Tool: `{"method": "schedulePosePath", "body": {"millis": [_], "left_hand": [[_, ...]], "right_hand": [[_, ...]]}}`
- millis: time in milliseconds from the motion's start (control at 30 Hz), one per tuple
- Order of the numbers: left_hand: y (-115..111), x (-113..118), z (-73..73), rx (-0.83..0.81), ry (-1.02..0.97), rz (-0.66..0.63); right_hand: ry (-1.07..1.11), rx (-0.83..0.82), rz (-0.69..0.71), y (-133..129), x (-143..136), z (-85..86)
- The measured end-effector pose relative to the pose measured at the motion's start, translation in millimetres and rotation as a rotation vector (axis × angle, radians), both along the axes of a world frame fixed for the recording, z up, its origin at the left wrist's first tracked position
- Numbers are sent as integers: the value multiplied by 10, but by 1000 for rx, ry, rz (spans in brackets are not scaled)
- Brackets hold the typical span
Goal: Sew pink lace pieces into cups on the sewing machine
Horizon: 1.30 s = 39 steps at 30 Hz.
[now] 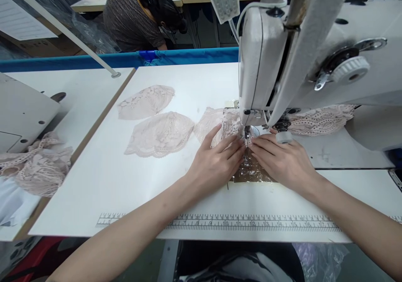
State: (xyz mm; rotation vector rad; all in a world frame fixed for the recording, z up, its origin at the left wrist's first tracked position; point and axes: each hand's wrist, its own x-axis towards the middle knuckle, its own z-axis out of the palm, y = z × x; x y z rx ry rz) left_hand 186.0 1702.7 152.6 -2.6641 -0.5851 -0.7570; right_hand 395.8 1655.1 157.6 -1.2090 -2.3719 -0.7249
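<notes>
Under the sewing machine's presser foot (247, 132) lies a pale pink lace piece (213, 121). My left hand (218, 158) rests on this lace just left of the needle area, fingers stretched out and thumb spread. From the right, my right hand (281, 158) lies with its fingers extended, the tips at the lace edge close to the foot. A lace cup (161, 134) on the table adjoins the lace being sewn, and a second lace cup (147, 102) lies behind it. The needle tip and fabric edge are partly hidden by my fingers.
The sewing machine head (264, 60) stands over my hands. More gathered lace (323, 119) lies behind my right hand. A ruler strip (226, 222) runs along the table's front. At left are a lace bundle (47, 165) and another machine (25, 110). A person (132, 16) bends over beyond the table.
</notes>
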Motion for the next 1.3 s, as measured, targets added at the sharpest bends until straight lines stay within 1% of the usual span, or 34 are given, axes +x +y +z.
{"method": "schedulePosePath", "body": {"millis": [100,267,433,533,633,800,1033,1133,1300], "left_hand": [[-20,4,-2,-8,-11,7],[-11,8,-6,-31,-15,-6],[-10,4,-3,-20,9,-1],[-10,2,-2,-21,13,-5],[-8,1,-7,-33,5,-2],[-1,0,-25,-19,-5,-7],[1,8,-42,12,-5,-2],[-3,13,-45,6,-7,15],[-5,11,-60,16,-12,27]], "right_hand": [[39,12,-4,2,13,-1],[32,22,-80,23,11,-20],[100,-42,-39,29,13,4],[166,-71,-44,33,31,8],[171,-95,-44,45,46,-2],[245,-133,-47,63,48,-7],[31,38,-54,118,27,-11],[-27,32,-55,134,32,-35],[-26,22,-74,137,34,-53]]}}
